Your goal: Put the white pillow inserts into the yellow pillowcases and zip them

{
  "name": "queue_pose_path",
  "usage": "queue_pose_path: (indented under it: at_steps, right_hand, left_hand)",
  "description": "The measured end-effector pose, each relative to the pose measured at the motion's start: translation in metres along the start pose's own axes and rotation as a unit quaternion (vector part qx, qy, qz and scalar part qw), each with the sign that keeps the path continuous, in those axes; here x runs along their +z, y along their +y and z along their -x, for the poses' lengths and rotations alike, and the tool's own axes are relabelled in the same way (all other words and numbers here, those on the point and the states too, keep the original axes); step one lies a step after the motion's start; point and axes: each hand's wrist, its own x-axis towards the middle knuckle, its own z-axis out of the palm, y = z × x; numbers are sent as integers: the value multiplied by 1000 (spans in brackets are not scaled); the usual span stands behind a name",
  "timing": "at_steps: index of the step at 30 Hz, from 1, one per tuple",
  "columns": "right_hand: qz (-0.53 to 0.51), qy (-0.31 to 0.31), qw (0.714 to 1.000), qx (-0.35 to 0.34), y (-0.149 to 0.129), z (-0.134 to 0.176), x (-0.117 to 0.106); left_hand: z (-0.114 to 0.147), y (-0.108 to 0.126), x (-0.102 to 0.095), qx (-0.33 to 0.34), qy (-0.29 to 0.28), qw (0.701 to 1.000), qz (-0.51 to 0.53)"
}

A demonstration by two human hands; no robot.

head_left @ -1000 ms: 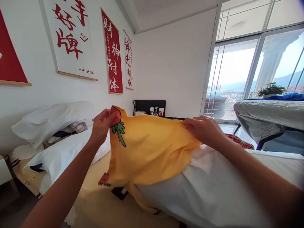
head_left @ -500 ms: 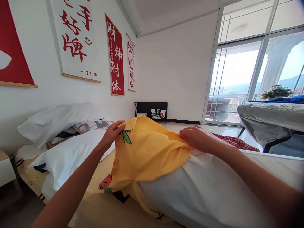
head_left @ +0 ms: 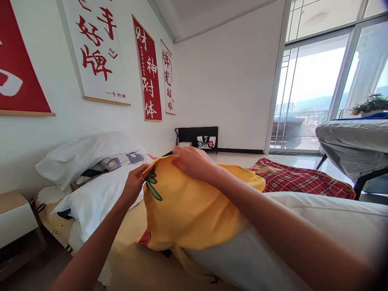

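Observation:
A yellow pillowcase [head_left: 194, 202] with printed green leaves is partly over a white pillow [head_left: 230, 258], whose bare end sticks out toward me and to the right. My left hand [head_left: 135, 184] is closed on the case's far left corner, beside the leaf print. At the top edge of the same cloth, right of that corner, my right hand [head_left: 194, 161] grips with thumb and fingers. Its forearm crosses above the pillow and hides part of it.
Beneath lies a bed with a patterned yellow sheet [head_left: 124, 250]. White pillows [head_left: 100, 202] are heaped at the left by a nightstand [head_left: 18, 214]. A red plaid blanket [head_left: 303, 180] lies beyond the bed, near a covered table [head_left: 354, 137].
My right hand has let go of the case's right side and moved left to its top edge. My left hand still holds the corner, slightly lower. The view has turned slightly.

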Motion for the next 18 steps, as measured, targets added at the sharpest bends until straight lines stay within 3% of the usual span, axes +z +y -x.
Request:
queue_pose_path:
  at_steps: [3,6,8,10,13,18]
  right_hand:
    - [-20,3,999,-31,-5,-5,2]
    - [-54,23,997,-58,-9,-6,5]
    - [-75,35,995,-63,-11,-5,7]
    - [-87,37,994,-52,-11,-5,9]
    - [-117,26,992,-30,-11,-2,11]
    - [-163,1,985,-54,-12,0,10]
  left_hand:
    - [6,-4,-5,66,36,995,-72]
    - [8,-4,-8,155,101,962,-203]
    - [8,-4,-9,175,95,951,-237]
    - [8,-7,-11,152,80,966,-193]
    - [4,-14,-13,61,85,993,-47]
    - [-3,-33,-13,-105,112,979,133]
